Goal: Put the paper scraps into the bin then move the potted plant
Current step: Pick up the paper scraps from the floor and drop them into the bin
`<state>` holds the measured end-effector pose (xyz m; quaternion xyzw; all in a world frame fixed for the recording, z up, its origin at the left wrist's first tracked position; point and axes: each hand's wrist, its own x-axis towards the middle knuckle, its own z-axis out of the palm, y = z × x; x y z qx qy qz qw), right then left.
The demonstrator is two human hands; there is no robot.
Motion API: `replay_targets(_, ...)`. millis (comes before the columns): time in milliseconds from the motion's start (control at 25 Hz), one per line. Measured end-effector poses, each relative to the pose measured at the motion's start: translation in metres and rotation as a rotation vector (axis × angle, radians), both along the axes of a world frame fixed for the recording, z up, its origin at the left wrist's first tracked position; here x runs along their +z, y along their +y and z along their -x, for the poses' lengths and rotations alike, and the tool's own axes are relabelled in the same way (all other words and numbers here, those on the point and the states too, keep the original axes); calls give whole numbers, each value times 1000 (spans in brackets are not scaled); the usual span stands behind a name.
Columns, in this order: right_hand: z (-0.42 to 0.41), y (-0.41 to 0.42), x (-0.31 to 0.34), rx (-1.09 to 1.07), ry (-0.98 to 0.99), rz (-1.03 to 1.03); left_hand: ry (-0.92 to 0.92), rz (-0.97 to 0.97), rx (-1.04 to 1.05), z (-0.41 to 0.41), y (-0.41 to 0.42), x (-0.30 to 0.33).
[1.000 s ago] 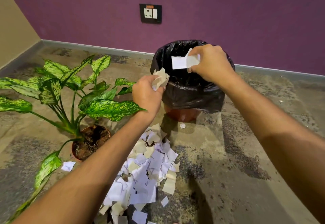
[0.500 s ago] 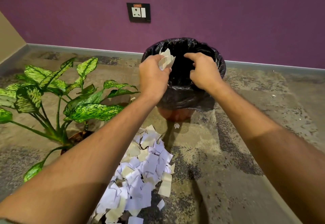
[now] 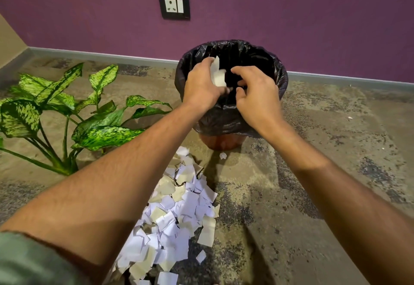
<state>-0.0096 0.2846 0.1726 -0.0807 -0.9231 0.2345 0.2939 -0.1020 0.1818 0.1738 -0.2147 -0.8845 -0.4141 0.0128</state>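
A brown bin lined with a black bag [image 3: 277, 72] stands on the floor near the purple wall. My left hand [image 3: 200, 86] is over its near rim, holding white paper scraps [image 3: 217, 74] above the opening. Beside it my right hand [image 3: 255, 95] hovers over the bin with fingers spread and nothing in them. A pile of white and cream paper scraps [image 3: 179, 213] lies on the floor in front of the bin. The potted plant [image 3: 67, 110] with green speckled leaves stands at the left; my left forearm hides its pot.
A single scrap [image 3: 222, 155] lies at the bin's base, and another [image 3: 201, 256] lies right of the pile. A wall socket [image 3: 174, 6] sits on the purple wall above a grey skirting. A beige wall closes the left corner. Mottled bare floor stretches to the right.
My left hand has carried its scraps from beside the bin to above its opening. My right hand has let go of its white scrap and now has its fingers spread.
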Motion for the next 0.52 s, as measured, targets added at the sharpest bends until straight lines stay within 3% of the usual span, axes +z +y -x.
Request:
replay_targets(80,-7,-5,-8,13,12,10,-11,-5,-58,-3,-3,-4)
replay_targets(240,-27,-20,-39,79,44,6,242,41,-141,-31,-18,-22)
replay_targets(360,-47,-33,-73,151,16,-28,279,-25,-219,-72,-39,-58)
replay_targets(440,-58,-41,-100,182,-87,-90,269,-2,-262,-96,-59,-91)
replay_targets(520,-67,-48,-132,258,-324,-160,238,92,-288,-112,-83,-125)
